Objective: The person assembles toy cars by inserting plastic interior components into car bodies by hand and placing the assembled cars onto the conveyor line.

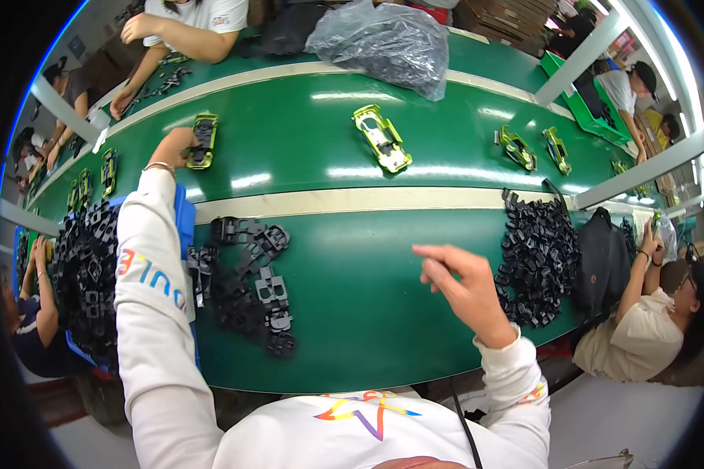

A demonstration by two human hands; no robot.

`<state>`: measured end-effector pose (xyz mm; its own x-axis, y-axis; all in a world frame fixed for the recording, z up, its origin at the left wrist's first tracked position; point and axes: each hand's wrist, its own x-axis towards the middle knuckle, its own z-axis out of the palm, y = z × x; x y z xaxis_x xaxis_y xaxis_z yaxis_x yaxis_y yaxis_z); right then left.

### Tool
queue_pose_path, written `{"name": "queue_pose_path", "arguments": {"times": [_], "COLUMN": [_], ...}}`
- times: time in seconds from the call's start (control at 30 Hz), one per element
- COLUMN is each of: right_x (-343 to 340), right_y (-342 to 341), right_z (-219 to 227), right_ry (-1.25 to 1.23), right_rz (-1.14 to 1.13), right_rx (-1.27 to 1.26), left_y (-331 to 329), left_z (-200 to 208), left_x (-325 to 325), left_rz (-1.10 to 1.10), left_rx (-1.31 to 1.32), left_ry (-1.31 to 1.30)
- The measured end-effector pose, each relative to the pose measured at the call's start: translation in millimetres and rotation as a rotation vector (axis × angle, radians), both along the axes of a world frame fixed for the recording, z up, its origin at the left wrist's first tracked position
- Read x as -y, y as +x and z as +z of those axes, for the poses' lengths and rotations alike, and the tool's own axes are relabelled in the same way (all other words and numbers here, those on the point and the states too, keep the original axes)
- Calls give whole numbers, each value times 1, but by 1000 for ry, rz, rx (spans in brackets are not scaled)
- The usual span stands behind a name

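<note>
Stretched out to the far left, my left hand [177, 148] has its fingers closed at the side of a green toy car body [203, 142] with a dark inner base, over the green belt; some fingertips are hidden. My right hand [463, 288] hovers above the green worktable [352, 313], index finger extended and thumb apart, holding nothing. Between my arms, nearer the left sleeve, lies a loose group of black and grey plastic parts [242, 285]. Another green toy car body [382, 139], with a pale inside, rests on the belt ahead of me.
Black parts are heaped at the right [538, 258] and in a blue bin [186, 219] at the left. More car bodies [516, 148] sit along the belt. Across it are a grey plastic bag [383, 43] and a person's arm [188, 39]. White posts [641, 168] rise at the right.
</note>
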<state>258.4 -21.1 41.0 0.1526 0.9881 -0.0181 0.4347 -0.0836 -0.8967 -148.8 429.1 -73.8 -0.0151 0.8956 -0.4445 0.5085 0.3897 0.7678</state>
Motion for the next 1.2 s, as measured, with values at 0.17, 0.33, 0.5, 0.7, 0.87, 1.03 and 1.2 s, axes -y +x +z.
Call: {"name": "queue_pose_path", "arguments": {"times": [0.17,0.33,0.5,0.7,0.87,1.03,1.2], "right_x": [-111,-202,-204,-69,-2,-8,-66], "right_y": [4,8,-25,-88,-55,-95,-148], "right_z": [-25,-87,-73,-4,5,-38,-54], "right_ry": [346,215,129,367,200,205,489], "right_rz": [101,-87,-18,369,275,481,554], "right_rx": [445,715,189,49,37,193,380], "left_y": [-77,17,136,169,130,68,43], "left_z": [39,76,127,93,92,86,78], "left_x": [21,103,268,345,449,523,526], "left_rz": [-84,-266,-161,195,189,101,147], "left_rx": [-738,-396,334,1148,1174,1129,1140], "left_ry": [88,628,105,167,-36,-237,-182]}}
